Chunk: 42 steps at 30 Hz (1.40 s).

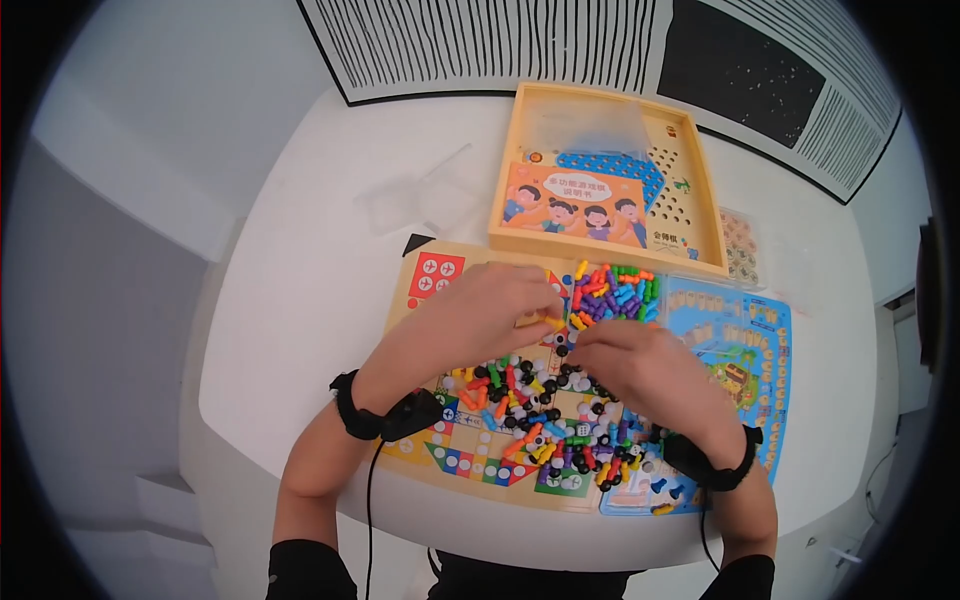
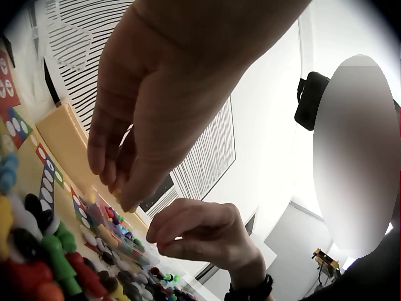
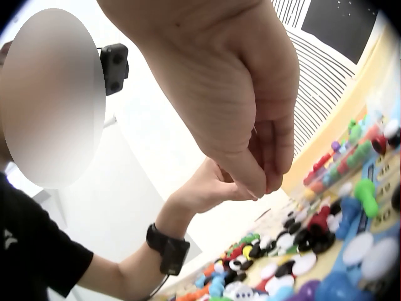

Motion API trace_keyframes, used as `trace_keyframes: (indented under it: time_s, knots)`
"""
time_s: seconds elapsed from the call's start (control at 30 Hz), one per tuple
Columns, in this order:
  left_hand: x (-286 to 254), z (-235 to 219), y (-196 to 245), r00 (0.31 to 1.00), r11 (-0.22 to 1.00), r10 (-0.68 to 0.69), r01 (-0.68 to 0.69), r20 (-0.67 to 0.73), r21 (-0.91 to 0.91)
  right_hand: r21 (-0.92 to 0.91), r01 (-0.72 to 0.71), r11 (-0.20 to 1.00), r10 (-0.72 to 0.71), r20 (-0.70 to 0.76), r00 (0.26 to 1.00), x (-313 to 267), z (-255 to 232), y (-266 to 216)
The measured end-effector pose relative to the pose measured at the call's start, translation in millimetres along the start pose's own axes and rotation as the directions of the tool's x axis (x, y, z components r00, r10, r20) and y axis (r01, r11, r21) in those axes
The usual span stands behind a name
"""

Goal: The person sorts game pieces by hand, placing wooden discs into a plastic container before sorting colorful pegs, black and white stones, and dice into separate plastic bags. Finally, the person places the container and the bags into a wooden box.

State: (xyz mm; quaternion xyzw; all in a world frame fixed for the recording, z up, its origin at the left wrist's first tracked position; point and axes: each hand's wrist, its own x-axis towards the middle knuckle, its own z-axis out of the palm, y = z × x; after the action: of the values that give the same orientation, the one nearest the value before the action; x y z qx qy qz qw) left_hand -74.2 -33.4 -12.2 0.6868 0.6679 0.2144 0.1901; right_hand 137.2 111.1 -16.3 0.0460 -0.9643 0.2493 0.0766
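Observation:
Between thumb and fingers, my left hand (image 1: 490,310) pinches a small yellow game peg (image 1: 554,324) over the wooden game board (image 1: 418,320). Close beside it is my right hand (image 1: 655,375), its thumb and fingertips drawn together; I cannot tell whether they hold a piece. A clear tray of coloured pegs (image 1: 612,295) lies just beyond both hands. Nearer the body, a loose heap of mixed pegs and black and white pieces (image 1: 520,400) covers the middle of the board, with a white die (image 1: 583,429) among them.
A shallow wooden box (image 1: 712,200) stands at the back, with an orange booklet (image 1: 575,205) inside. Right of the wooden board lies a blue printed board (image 1: 780,350). Clear plastic pieces (image 1: 415,200) rest at the back left, and a sheet of round tokens (image 1: 740,245) beside the box.

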Motion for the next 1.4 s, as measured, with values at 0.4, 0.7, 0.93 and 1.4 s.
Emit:
trace_keyframes:
  time_s: [0.4, 0.7, 0.93, 1.4]
  knots:
    - [10.5, -2.9, 34.5, 0.905, 0.983, 0.097, -0.151, -0.414, -0.1, -0.021, -0.204, 0.979, 0.201, -0.091, 0.975, -76.7, -91.5, -25.2]
    - [5.2, 2.9, 35.0, 0.927, 0.987, 0.11, -0.143, -0.36, -0.069, 0.11, -0.161, 0.981, 0.116, 0.331, 0.937, -233.0, 16.6, -93.9]
    - [6.4, -14.2, 54.5, 0.959, 0.98, 0.094, -0.136, -0.267, -0.147, -0.011, -0.121, 0.993, 0.119, 0.273, 0.955, -226.6, 8.6, -86.7]
    - [-20.7, -4.9, 54.2, 0.963, 0.983, 0.185, -0.182, 0.195, -0.034, -0.125, -0.179, 0.976, 0.135, -0.297, 0.945, -47.2, -54.6, 10.7]
